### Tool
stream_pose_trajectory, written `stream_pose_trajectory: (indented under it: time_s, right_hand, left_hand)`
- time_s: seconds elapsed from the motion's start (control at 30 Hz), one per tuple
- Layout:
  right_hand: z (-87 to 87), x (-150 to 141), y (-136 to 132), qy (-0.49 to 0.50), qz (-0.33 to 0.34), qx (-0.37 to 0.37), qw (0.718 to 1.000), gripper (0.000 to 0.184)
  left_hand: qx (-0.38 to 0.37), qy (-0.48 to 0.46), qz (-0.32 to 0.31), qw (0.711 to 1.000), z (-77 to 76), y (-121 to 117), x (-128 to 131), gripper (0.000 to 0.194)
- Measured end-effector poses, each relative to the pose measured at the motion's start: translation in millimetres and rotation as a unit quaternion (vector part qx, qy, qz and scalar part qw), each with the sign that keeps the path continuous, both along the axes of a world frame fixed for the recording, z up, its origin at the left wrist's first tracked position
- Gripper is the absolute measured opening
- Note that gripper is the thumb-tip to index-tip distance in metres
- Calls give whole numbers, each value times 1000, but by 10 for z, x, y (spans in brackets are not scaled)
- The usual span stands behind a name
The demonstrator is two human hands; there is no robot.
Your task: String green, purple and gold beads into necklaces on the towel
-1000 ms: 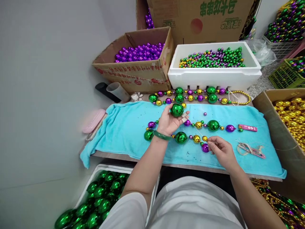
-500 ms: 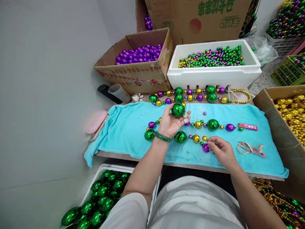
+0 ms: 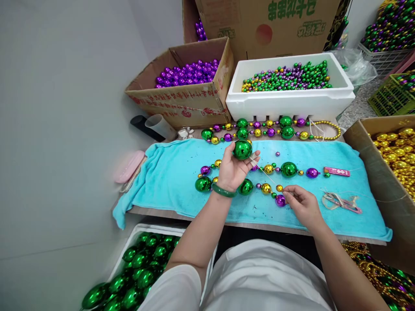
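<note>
My left hand (image 3: pixel 232 170), a green bangle at its wrist, cups a large green bead (image 3: pixel 242 150) above the towel. A thin straight beading needle (image 3: pixel 263 170) slants from that bead down to my right hand (image 3: pixel 302 206). My right thumb and fingers are closed in a pinch at its lower end, right beside a small gold bead (image 3: pixel 279 188). Just under the pinch lies a purple bead (image 3: pixel 280 200). A beaded strand (image 3: pixel 288 169) of green, gold and purple is looped on the towel, partly hidden by my left hand.
A turquoise towel (image 3: pixel 175 185) covers the table. Behind it lie a finished-looking necklace (image 3: pixel 327 125), a white foam box (image 3: pixel 288 106) and a carton (image 3: pixel 181 103) of purple beads. Scissors (image 3: pixel 352 207) and a pink packet (image 3: pixel 337 171) are at right, near a gold-bead carton (image 3: pixel 382 172).
My left hand and the green bead have shifted very slightly to the right. My right hand keeps its pinch in nearly the same place. The camera view has moved a little.
</note>
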State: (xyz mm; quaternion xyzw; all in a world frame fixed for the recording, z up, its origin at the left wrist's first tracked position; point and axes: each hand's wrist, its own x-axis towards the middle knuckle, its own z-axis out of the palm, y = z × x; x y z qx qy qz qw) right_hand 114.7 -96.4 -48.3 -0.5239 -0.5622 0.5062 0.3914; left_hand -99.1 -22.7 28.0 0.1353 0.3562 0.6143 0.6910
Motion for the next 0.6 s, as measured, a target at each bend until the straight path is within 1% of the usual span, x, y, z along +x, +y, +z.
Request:
stream_pose_trajectory:
  time_s: [0.1, 0.17, 0.3, 0.43, 0.6]
  right_hand:
    - [2, 12, 3, -24, 3, 16, 1000, 25]
    - [11, 14, 5, -35, 6, 26, 999, 24]
    - [34, 11, 8, -41, 10, 37, 998, 23]
    - [53, 11, 11, -52, 6, 46, 998, 23]
    - [84, 15, 11, -63, 2, 51, 997, 22]
  left_hand:
    - [11, 13, 14, 1000, 15, -19, 11, 27]
    - [9, 12, 8, 1000, 23, -29, 10, 30]
    - [-8, -18, -18, 1000, 33, -33, 4, 38]
    - [-21, -51, -26, 998, 38, -31, 10, 39]
    - [-18, -32, -12, 999, 8, -29, 18, 38]
